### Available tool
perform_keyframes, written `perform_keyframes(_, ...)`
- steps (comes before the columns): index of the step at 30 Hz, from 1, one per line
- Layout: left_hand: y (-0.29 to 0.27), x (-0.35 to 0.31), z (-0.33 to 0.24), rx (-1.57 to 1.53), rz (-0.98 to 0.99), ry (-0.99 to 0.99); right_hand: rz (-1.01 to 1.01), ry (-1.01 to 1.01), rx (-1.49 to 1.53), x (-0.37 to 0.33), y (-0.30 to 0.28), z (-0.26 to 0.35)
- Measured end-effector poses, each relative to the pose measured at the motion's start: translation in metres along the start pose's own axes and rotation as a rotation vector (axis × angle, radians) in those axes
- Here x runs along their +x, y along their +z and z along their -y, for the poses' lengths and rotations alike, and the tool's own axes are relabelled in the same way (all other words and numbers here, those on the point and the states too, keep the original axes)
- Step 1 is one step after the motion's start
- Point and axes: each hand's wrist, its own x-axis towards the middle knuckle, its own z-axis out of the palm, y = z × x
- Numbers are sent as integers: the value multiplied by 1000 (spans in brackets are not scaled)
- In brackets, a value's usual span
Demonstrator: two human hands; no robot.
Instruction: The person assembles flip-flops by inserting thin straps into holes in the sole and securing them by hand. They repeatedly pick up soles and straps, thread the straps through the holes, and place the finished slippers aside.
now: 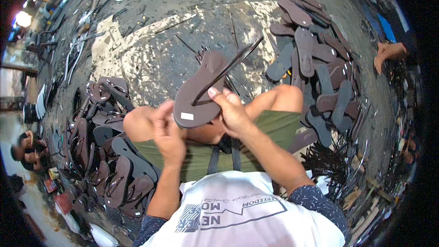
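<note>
I hold a brown flip-flop sole (197,92) up over my knees, its top side facing me, with a small white sticker near the heel. My left hand (167,132) grips the heel end from the left. My right hand (232,112) pinches the sole's right edge and presses a thin black strap (228,66) against it. The strap sticks up and to the right, past the toe end. I sit on the ground in green shorts and a white shirt.
A heap of strapless soles (315,64) lies to my right and a pile of finished sandals with straps (112,155) to my left. Loose black straps (327,162) lie by my right hip. Another person's foot (388,52) shows at far right, and people sit at far left (27,148).
</note>
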Motion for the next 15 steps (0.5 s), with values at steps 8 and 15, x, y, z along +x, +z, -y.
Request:
perform_keyframes(8,10,54,-67,276,501,338,37,-11,-243,0,-12,10)
perform_keyframes(15,-6,52,-67,106,801,220,100,129,-215,-13,-10,29)
